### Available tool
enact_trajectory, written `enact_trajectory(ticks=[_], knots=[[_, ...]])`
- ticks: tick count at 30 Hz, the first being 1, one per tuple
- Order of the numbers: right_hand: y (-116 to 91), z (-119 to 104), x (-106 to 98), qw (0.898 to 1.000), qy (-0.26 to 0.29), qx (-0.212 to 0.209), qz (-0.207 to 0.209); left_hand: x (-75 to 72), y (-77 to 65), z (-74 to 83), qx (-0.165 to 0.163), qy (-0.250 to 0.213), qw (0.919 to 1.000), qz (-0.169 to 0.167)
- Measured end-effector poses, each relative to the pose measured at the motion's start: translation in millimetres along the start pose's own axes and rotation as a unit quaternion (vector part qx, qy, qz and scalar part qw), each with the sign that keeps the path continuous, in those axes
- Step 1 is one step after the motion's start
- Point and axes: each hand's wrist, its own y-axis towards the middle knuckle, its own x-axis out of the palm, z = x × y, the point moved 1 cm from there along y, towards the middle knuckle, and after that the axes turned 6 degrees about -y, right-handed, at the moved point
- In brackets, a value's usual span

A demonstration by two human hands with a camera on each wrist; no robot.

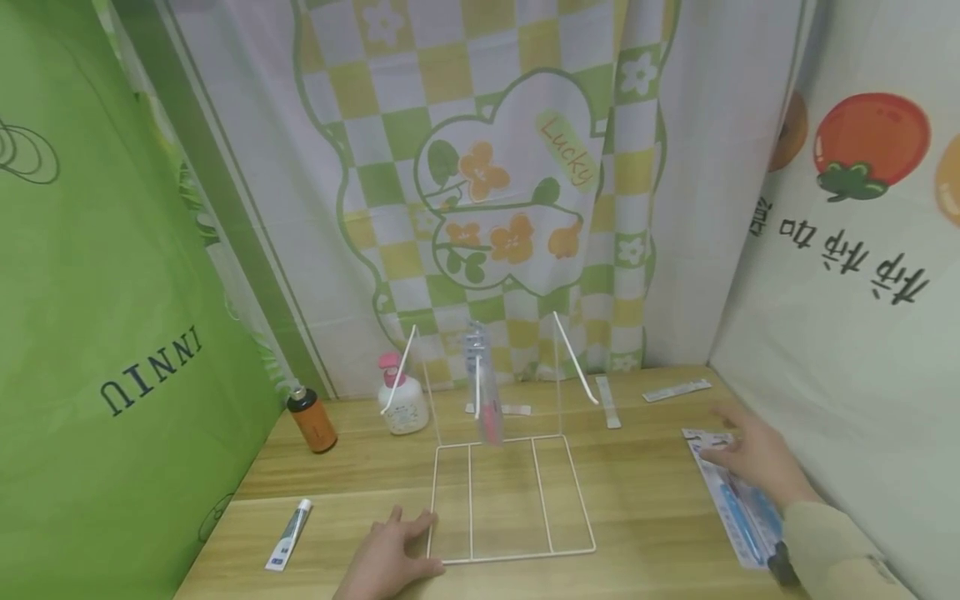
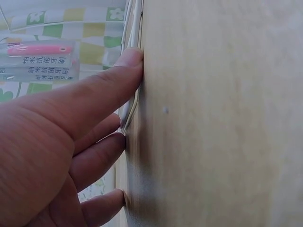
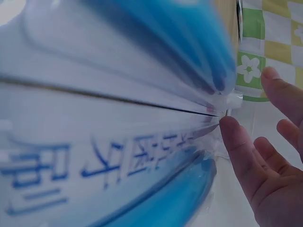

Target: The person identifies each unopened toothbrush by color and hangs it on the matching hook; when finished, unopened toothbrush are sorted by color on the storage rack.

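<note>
A white wire display rack (image 1: 552,550) stands mid-table with hooks jutting forward. From its middle hook hangs a clear toothbrush pack with a pink part (image 1: 491,417). My left hand (image 1: 386,560) lies at the base's front left corner, thumb on the wire; in the left wrist view, fingertips (image 2: 113,201) touch the tabletop beside it. At the right, my right hand (image 1: 757,458) is over the upper end of blue toothbrush packs (image 1: 742,521), fingers spread. The right wrist view shows one fingertip at the end of a blue pack (image 3: 189,52); whether it touches is unclear.
A toothpaste tube (image 1: 288,535) lies at the left. Behind it stand an orange bottle (image 1: 313,425) and a white pump bottle (image 1: 407,407) with a pink top. Thin sachets (image 1: 608,402) lie at the back right. Printed cloths (image 1: 525,183) hang around the table.
</note>
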Motion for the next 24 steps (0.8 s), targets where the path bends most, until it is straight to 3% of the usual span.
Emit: enact_trajectory(ticks=[16, 24], knots=[[5.8, 8.5, 8.4, 0.999, -0.041, -0.020, -0.017, 1.8, 0.9, -2.0, -0.013, 0.003, 0.9999, -0.002], [11.7, 6.1, 7.2, 0.996, -0.055, -0.004, -0.067, 2.5, 0.3, -3.7, -0.007, 0.006, 1.0000, 0.002]])
